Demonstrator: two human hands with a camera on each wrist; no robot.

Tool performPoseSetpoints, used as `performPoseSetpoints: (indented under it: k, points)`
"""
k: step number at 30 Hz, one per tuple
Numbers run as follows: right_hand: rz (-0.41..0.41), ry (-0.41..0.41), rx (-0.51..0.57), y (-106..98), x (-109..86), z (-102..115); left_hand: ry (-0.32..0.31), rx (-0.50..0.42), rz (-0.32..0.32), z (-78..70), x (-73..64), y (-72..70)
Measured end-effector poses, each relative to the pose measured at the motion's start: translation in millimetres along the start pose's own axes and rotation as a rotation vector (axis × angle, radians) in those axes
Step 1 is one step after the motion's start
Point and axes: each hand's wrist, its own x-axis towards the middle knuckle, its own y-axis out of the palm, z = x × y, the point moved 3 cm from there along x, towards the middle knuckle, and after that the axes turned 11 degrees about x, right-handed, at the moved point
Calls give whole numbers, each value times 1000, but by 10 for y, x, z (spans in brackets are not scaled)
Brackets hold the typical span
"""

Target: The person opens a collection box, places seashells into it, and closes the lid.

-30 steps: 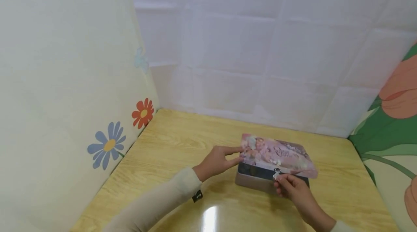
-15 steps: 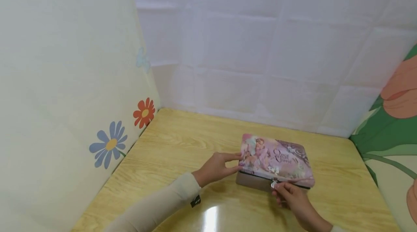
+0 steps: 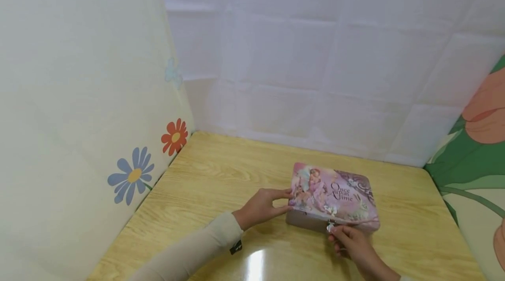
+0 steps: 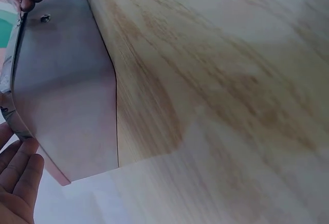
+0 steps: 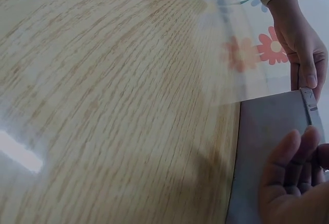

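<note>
A pink tin box (image 3: 309, 222) sits on the table with its printed lid (image 3: 347, 193) down; fairy art and "Once Upon a Time" cover the top. My left hand (image 3: 258, 206) touches the lid's left side, thumb and fingers nearly straight. Those fingers (image 4: 23, 170) lie along the lid's rim in the left wrist view. At the box's front, my right hand (image 3: 355, 243) pinches the small silver clasp (image 3: 330, 227) between thumb and index finger. A small hole (image 4: 46, 18) shows in the box's front wall. In the right wrist view, curled fingers (image 5: 290, 157) hide the clasp.
The wood-grain table (image 3: 221, 162) meets a white cloth backdrop (image 3: 276, 75) behind the box. Flower-printed panels stand at the left (image 3: 79, 97) and right (image 3: 469, 176). A black device (image 3: 236, 247) hangs at the left wrist.
The lid has come down from partly raised to flat on the box, hiding the dark inner band. My right hand moved down with the clasp; my left hand lowered slightly along the side.
</note>
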Motion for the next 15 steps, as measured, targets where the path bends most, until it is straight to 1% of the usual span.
performPoseSetpoints:
  k: [7, 15]
  points:
    - [7, 8, -6, -18, 29, -59, 32, 18, -14, 33, -18, 53]
    - [13, 7, -25, -39, 52, -100, 46, 9, -17, 39, -33, 80]
